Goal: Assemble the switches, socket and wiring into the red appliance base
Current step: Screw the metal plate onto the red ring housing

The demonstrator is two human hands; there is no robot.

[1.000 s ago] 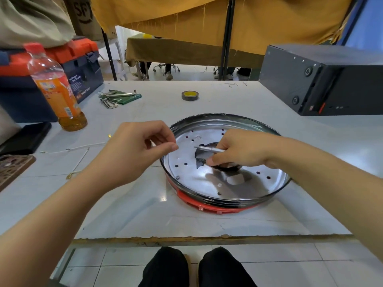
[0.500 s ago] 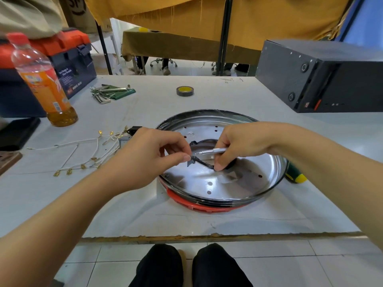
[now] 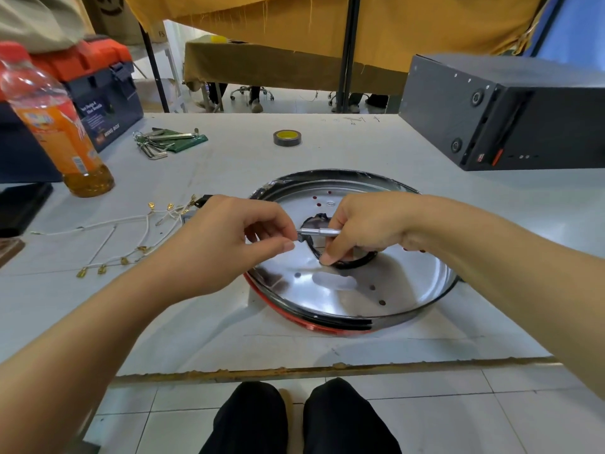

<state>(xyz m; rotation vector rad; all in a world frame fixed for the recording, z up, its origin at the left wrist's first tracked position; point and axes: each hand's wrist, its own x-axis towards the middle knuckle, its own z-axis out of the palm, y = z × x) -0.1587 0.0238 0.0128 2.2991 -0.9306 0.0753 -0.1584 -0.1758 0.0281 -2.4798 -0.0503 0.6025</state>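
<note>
R hand (image 3: 363, 224) grips metal tool (image 3: 319, 232), L hand (image 3: 229, 247) pinching its tip over steel plate (image 3: 409, 290)

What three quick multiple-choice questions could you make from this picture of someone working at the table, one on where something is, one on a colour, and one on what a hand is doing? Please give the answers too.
1. Where does the roll of tape lie?
A. On the table beyond the metal pan
B. Inside the pan
C. On the floor

2. What colour is the bottle cap?
A. Green
B. Red
C. White

3. What is the right hand doing?
A. Resting flat on the table
B. Lifting the bottle
C. Holding a thin silver tool

Answers:
1 A: the tape sits on the table, past the far rim of the metal pan.
2 B: the cap on the bottle is red.
3 C: its fingers curl round the silver tool, whose tip meets the left hand.
</note>
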